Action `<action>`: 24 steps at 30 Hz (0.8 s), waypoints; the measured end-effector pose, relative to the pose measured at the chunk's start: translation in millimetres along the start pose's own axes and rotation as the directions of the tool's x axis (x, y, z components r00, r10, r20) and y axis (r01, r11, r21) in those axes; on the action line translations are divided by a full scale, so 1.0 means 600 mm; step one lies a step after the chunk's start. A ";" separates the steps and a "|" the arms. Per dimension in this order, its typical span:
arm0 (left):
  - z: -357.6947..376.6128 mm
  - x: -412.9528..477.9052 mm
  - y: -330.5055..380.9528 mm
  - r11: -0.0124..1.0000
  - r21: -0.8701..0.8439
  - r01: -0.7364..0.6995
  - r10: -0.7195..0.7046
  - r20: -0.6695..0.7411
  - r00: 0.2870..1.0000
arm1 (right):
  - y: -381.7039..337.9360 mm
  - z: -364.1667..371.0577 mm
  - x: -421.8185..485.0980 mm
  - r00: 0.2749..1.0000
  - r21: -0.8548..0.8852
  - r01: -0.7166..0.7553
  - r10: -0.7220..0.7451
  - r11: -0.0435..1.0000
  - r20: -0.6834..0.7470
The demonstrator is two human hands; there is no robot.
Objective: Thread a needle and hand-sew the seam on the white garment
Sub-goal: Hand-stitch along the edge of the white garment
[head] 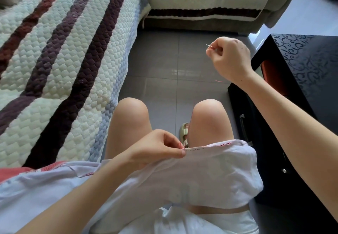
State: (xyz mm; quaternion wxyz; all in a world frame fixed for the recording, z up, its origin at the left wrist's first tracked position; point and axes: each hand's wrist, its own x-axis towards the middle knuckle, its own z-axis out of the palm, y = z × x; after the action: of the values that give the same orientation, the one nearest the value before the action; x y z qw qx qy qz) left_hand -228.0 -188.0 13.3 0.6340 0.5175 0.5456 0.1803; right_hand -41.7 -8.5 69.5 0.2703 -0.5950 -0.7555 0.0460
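Needle [209,45] in raised right hand [228,58], garment [210,175] in left hand [155,149]

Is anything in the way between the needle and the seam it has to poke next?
Nothing visible blocks it. The right hand pinches the needle out over the floor, and the seam along the top edge of the white garment lies bare. Only the left hand pinches the seam's left end, so aim beside it.
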 end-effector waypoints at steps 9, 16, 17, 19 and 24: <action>0.003 0.003 -0.001 0.997 0.056 0.044 -0.046 0.032 0.998 | 0.018 0.040 0.032 0.997 -0.207 -0.019 0.004 0.978 -0.077; 0.002 0.007 0.000 0.995 0.066 0.071 -0.073 0.026 0.997 | 0.020 0.067 0.041 1.000 -0.323 0.004 -0.009 0.946 -0.016; 0.002 0.008 -0.001 0.995 0.062 0.075 -0.076 0.025 0.997 | 0.020 0.068 0.041 1.000 -0.324 -0.014 0.010 0.946 -0.013; 0.000 0.008 -0.003 0.996 0.045 0.074 -0.075 0.024 0.997 | 0.018 0.066 0.039 0.998 -0.283 -0.055 0.060 0.958 0.012; -0.011 0.004 -0.011 0.996 -0.068 0.055 -0.052 0.041 0.998 | -0.020 0.040 -0.035 0.937 0.133 -0.065 0.014 0.989 0.349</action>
State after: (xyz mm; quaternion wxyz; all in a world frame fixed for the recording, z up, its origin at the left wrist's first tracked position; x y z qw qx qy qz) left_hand -235.2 -185.6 7.5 0.6668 0.4841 0.5400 0.1717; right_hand -60.1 -25.4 46.1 0.1737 -0.5718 -0.7740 0.2094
